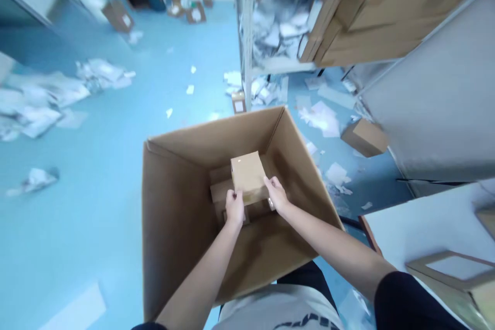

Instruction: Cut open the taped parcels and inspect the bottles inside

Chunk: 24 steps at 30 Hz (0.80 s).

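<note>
A large open cardboard box (170,216) stands on the blue floor right in front of me. Inside it, both my hands grip a small brown carton (248,175). My left hand (234,207) is closed on its near left edge. My right hand (276,194) is closed on its near right edge. The carton sits on or just above other small cartons (218,191) lying at the bottom of the big box; contact is unclear.
Metal shelving (247,62) with flat cardboard and silver bags stands beyond the box. A small carton (364,137) and scattered paper and bags litter the floor. A white table (425,232) with frame-like cardboard pieces is at the right.
</note>
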Tool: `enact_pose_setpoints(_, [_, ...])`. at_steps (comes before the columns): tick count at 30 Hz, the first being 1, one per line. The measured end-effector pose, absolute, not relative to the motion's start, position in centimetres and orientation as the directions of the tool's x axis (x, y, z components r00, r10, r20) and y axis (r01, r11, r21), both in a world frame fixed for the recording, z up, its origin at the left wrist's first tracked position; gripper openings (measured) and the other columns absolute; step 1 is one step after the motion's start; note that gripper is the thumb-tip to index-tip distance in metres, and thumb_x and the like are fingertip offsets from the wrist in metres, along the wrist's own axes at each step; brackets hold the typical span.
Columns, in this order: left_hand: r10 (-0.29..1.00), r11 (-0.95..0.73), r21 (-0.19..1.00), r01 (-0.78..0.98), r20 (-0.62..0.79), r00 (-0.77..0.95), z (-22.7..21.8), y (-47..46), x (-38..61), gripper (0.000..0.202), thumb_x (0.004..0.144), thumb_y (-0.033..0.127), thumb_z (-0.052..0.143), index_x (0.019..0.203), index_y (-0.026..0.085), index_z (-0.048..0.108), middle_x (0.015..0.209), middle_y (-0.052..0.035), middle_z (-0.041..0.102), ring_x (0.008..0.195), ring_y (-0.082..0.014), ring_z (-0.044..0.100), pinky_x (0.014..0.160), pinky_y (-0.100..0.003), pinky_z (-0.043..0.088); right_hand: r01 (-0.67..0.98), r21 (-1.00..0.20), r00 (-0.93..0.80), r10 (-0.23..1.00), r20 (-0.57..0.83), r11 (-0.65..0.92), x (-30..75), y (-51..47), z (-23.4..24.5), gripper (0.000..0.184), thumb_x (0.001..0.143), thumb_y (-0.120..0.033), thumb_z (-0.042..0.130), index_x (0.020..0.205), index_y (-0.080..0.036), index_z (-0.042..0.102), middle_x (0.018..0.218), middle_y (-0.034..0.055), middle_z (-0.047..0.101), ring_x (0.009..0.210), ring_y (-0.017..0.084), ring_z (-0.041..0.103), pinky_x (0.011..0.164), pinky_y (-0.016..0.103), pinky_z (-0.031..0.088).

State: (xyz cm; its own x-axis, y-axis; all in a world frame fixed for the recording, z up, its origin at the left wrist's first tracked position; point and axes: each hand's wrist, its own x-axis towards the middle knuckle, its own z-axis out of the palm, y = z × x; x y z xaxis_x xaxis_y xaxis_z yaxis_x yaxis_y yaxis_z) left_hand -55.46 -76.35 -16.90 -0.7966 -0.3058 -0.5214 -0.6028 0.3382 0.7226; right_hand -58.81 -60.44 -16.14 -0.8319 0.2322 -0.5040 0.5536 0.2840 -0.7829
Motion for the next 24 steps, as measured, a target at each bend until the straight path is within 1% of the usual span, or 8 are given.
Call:
enact_pose_setpoints(4, [-0.269, 0.395, 0.916, -0.062, 0.051, -0.962, -5.3, -75.2, -53.4, 0.025, 0.085, 0.05, 0.058, 0.089, 0.025, 0.054, 0.092, -0.004, 0.06, 0.093, -0.0218, 0.062, 0.084, -0.037, 0.052, 0.305, -0.949, -0.92, 0.279, -0.275, 0.073, -55.5, -57.8, -3.3, 0.038, 0.081, -0.063, 0.057, 0.075, -0.025, 0.051, 0.076, -0.0017, 0.059, 0.081, 0.021, 0.06, 0.08, 0.035, 0.048])
enact_pose_setpoints(6, [-0.158, 0.439, 0.87, 0.225, 0.321, -0.934, -0.8, -73.6, -51.8, 0.022, 0.085, 0.041, 0.062, 0.1, 0.027, 0.056, 0.108, -0.0078, 0.059, 0.107, -0.0251, 0.059, 0.095, -0.044, 0.049, 0.156, -0.986, -0.947, 0.277, -0.164, -0.052, -52.8, -55.9, 1.1, 0.035, 0.078, -0.057, 0.065, 0.096, -0.028, 0.058, 0.095, 0.0006, 0.066, 0.093, 0.023, 0.062, 0.086, 0.037, 0.05])
enact_pose_setpoints(8, [-0.023, 0.414, 0.772, 0.483, 0.539, -0.842, 2.8, -71.5, -50.1, 0.035, 0.082, 0.033, 0.066, 0.115, 0.029, 0.054, 0.12, -0.0093, 0.056, 0.119, -0.0283, 0.053, 0.102, -0.052, 0.045, 0.05, -0.986, -0.956, 0.278, -0.094, -0.161, -49.6, -53.6, 4.3, 0.054, 0.075, -0.054, 0.07, 0.121, -0.032, 0.054, 0.114, 0.0029, 0.067, 0.104, 0.025, 0.063, 0.09, 0.04, 0.051])
enact_pose_setpoints(11, [0.226, 0.255, 0.603, 0.756, 0.723, -0.653, 6.9, -68.0, -47.2, 0.054, 0.077, 0.026, 0.071, 0.126, 0.035, 0.052, 0.123, -0.0088, 0.056, 0.125, -0.0322, 0.048, 0.103, -0.059, 0.043, -0.029, -0.966, -0.927, 0.367, -0.069, -0.255, -43.8, -49.4, 6.8, 0.07, 0.073, -0.06, 0.07, 0.134, -0.032, 0.049, 0.123, 0.0062, 0.065, 0.109, 0.028, 0.063, 0.09, 0.044, 0.053])
enact_pose_setpoints(14, [0.472, -0.002, 0.518, 0.855, 0.754, -0.456, 9.3, -64.5, -44.1, 0.049, 0.077, 0.025, 0.068, 0.123, 0.04, 0.058, 0.119, -0.0078, 0.058, 0.12, -0.0324, 0.052, 0.098, -0.058, 0.048, -0.092, -0.955, -0.853, 0.517, -0.069, -0.28, -36.4, -45.1, 7.4, 0.075, 0.071, -0.068, 0.067, 0.135, -0.032, 0.05, 0.125, 0.0072, 0.065, 0.112, 0.031, 0.063, 0.092, 0.048, 0.052])
enact_pose_setpoints(17, [0.539, -0.196, 0.62, 0.759, 0.715, -0.445, 10.5, -60.2, -40.7, 0.043, 0.083, 0.023, 0.062, 0.122, 0.042, 0.059, 0.13, -0.0056, 0.053, 0.12, -0.0284, 0.054, 0.099, -0.052, 0.05, -0.119, -0.957, -0.742, 0.664, -0.092, -0.265, -28.3, -41.9, 6.8, 0.075, 0.071, -0.076, 0.06, 0.134, -0.035, 0.051, 0.122, 0.0065, 0.067, 0.112, 0.032, 0.063, 0.093, 0.051, 0.051])
enact_pose_setpoints(20, [0.658, -0.275, 0.841, 0.466, 0.518, -0.547, 11.0, -54.4, -36.8, 0.056, 0.087, 0.034, 0.061, 0.14, 0.038, 0.042, 0.147, -0.0078, 0.041, 0.13, -0.0279, 0.049, 0.102, -0.047, 0.051, -0.146, -0.958, -0.612, 0.783, -0.11, -0.248, -21.0, -39.7, 5.7, 0.071, 0.076, -0.078, 0.052, 0.134, -0.036, 0.052, 0.118, 0.0068, 0.069, 0.111, 0.032, 0.064, 0.093, 0.053, 0.051])
enact_pose_setpoints(24, [0.947, -0.168, 0.985, 0.031, 0.17, -0.271, 11.0, -46.1, -30.4, 0.064, 0.09, 0.045, 0.056, 0.148, 0.028, 0.034, 0.147, -0.0086, 0.046, 0.132, -0.0291, 0.048, 0.104, -0.041, 0.05, -0.195, -0.954, -0.507, 0.856, -0.098, -0.226, -12.2, -35.9, 4.9, 0.076, 0.081, -0.071, 0.054, 0.146, -0.035, 0.038, 0.127, 0.0076, 0.064, 0.116, 0.029, 0.061, 0.092, 0.051, 0.051])
